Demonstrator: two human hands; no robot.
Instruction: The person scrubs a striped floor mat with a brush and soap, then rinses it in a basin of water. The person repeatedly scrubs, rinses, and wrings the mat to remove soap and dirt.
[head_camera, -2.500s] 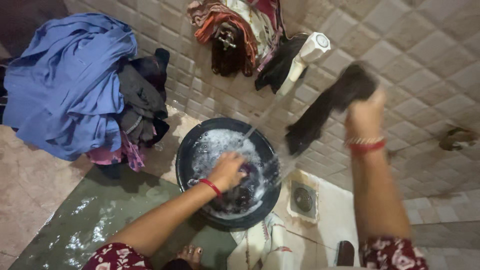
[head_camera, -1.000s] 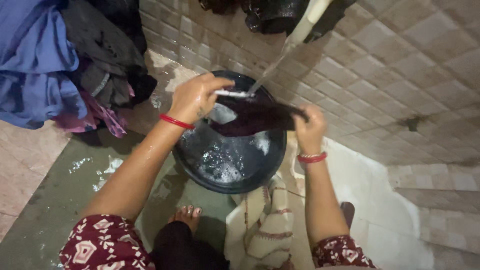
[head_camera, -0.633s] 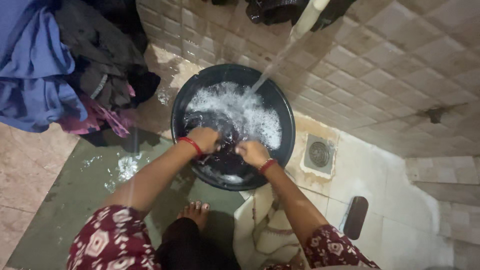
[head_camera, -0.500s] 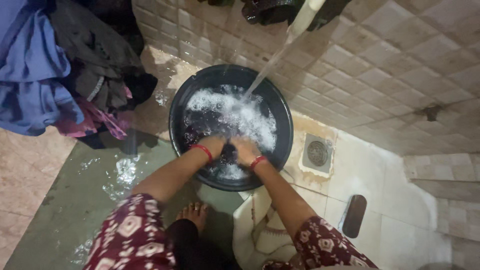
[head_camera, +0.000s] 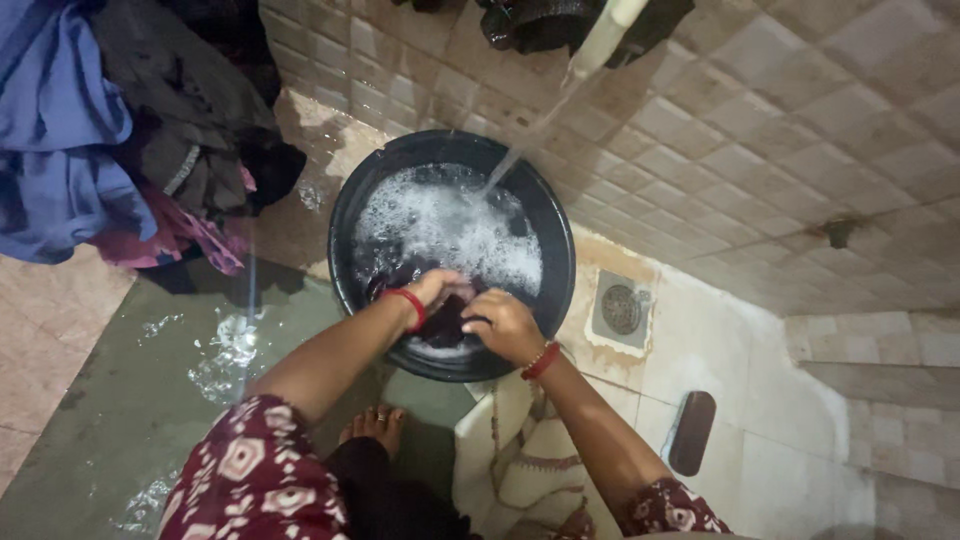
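Observation:
A round black basin (head_camera: 350, 200) full of foamy water stands on the wet floor by the tiled wall. Water runs into it from a white tap (head_camera: 600, 40) above. Both my hands are at the basin's near side, gripping a dark wet garment (head_camera: 447, 320) between them. My left hand (head_camera: 437, 290), with a red bangle at the wrist, holds its left part. My right hand (head_camera: 503, 325), with red bangles, holds its right part. Most of the garment is under the suds.
A pile of blue, grey and pink clothes (head_camera: 110, 140) lies at the left. A cream patterned cloth (head_camera: 520, 470) lies on the floor below the basin. A floor drain (head_camera: 621, 309) and a dark brush (head_camera: 691, 432) are at the right. My bare foot (head_camera: 375, 425) stands near the basin.
My hands went from holding the dark garment up under the tap to pressing it down in the basin's near side. My right hand has shifted slightly back from the left.

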